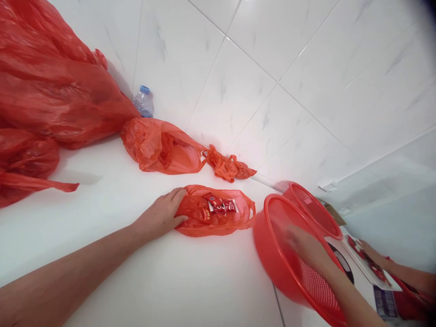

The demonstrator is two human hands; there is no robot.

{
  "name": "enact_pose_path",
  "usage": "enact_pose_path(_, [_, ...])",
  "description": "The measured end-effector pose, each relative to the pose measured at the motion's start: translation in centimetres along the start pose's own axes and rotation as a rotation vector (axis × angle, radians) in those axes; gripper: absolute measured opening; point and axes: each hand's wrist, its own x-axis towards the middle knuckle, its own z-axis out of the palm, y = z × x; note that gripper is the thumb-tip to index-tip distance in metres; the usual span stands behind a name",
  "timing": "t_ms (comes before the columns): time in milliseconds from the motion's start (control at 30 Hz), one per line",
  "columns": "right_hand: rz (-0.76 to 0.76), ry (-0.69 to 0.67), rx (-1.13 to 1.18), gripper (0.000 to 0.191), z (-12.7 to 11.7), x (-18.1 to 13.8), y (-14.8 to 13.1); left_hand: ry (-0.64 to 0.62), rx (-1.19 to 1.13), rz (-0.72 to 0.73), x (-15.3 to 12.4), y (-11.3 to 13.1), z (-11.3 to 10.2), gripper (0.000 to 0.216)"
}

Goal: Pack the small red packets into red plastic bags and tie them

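My left hand (166, 212) grips the left end of a small red plastic bag (190, 227), thumb on the near side and fingers on the far side. The bag lies on its side on the white table (163, 281), its mouth facing right. Several small red-and-white wrapped packets (223, 205) show inside it. My right hand (299, 240) reaches down into a red plastic basket (264, 236) with mesh walls. Motion smears its fingers, so I cannot make out whether they hold anything.
Large red bags (68, 86) fill the left. Behind lie another red bag (170, 154), a crumpled one (228, 167) and a clear bottle (144, 103) against the tiled wall. A second basket (316, 204) stands behind the first; at right, another person's hand (373, 254) touches a tray (391, 285) of red packets.
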Motion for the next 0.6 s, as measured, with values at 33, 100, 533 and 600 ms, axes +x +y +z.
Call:
enact_pose_path(33, [-0.003, 0.041, -0.023, 0.017, -0.6, 0.3, -0.6, -0.001, 0.002, 0.001, 0.0, 0.0, 0.0, 0.063])
enact_pose_path(100, [-0.009, 0.195, -0.033, 0.025, -1.8, 0.3, -2.8, -0.005, 0.010, 0.000, 0.0, 0.0, 0.0, 0.063])
enact_pose_path(533, [-0.371, 0.175, 0.310, 0.040, 3.0, 2.8, -16.7, -0.011, 0.008, -0.016, 0.0, 0.0, 0.1, 0.062])
enact_pose_path(600, [-0.337, 0.137, 0.305, 0.035, 3.9, 3.2, -15.9, -0.017, 0.009, -0.022, -0.1, 0.0, 0.0, 0.063])
